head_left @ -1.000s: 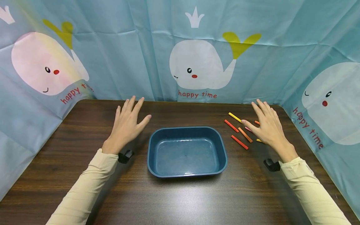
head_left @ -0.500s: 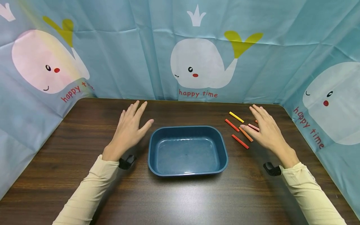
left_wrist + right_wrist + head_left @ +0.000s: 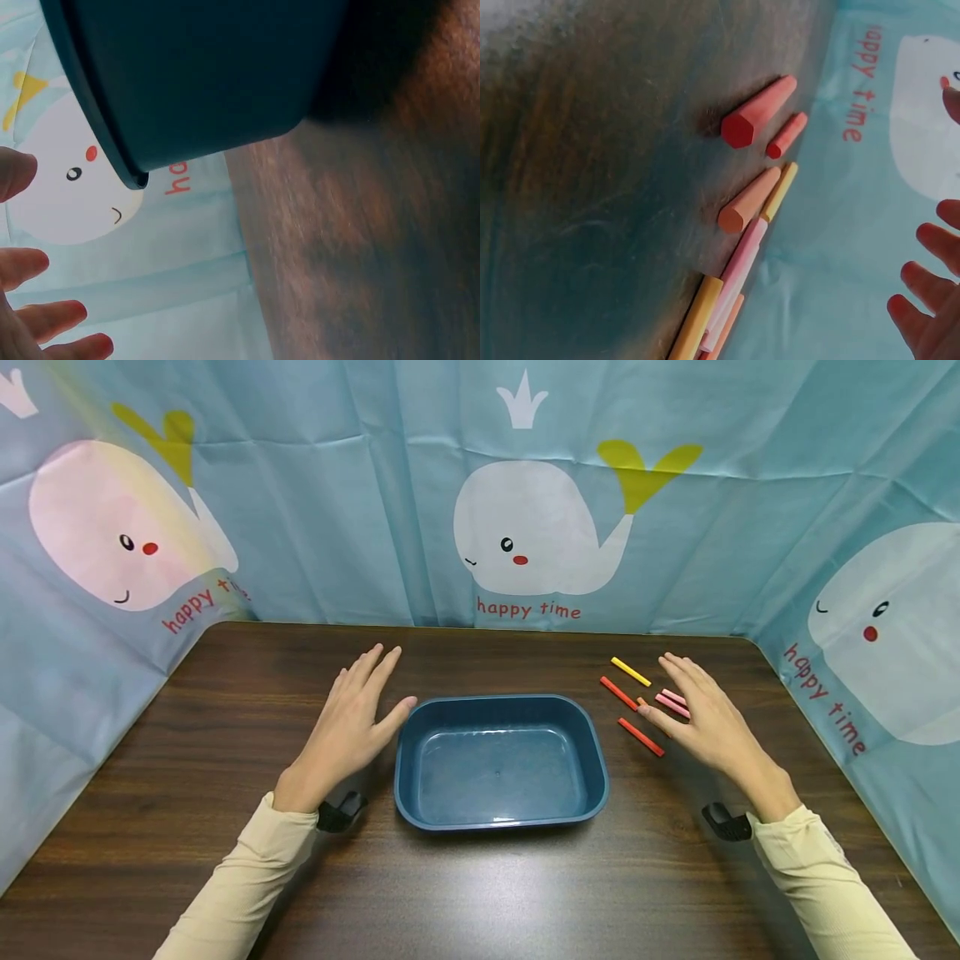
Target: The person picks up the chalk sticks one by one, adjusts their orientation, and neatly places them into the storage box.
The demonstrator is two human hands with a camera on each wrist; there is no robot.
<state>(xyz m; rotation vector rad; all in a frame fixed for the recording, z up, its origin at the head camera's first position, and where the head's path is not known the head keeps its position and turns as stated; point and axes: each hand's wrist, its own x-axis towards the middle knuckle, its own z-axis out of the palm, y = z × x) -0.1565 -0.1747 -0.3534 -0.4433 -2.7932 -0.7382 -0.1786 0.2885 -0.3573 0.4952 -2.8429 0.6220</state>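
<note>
Both hands hang in the air with fingers spread and holding nothing. My left hand (image 3: 347, 727) is just left of a dark blue rectangular plastic basin (image 3: 495, 823), its thumb near the back left rim; the left wrist view shows a gap between them. Over at the right, my right hand (image 3: 708, 718) hovers above scattered hexagonal crayon-like sticks. Red sticks (image 3: 641, 737), a yellow stick (image 3: 631, 672) and pink sticks (image 3: 672, 706) show beside it. An orange stick (image 3: 748, 201) is mostly behind my thumb in the head view. The right wrist view also reveals an ochre stick (image 3: 695, 321).
A dark wood-grain table (image 3: 450, 902) lies under everything. Light blue curtains (image 3: 337, 527) printed with whales rise along its back and sides. Each wrist wears a black camera mount, such as the left mount (image 3: 341, 812).
Both hands have drawn back toward the body a little. My left hand has also shifted right, closer to the basin. More of the pink sticks shows now; the basin and sticks stay put.
</note>
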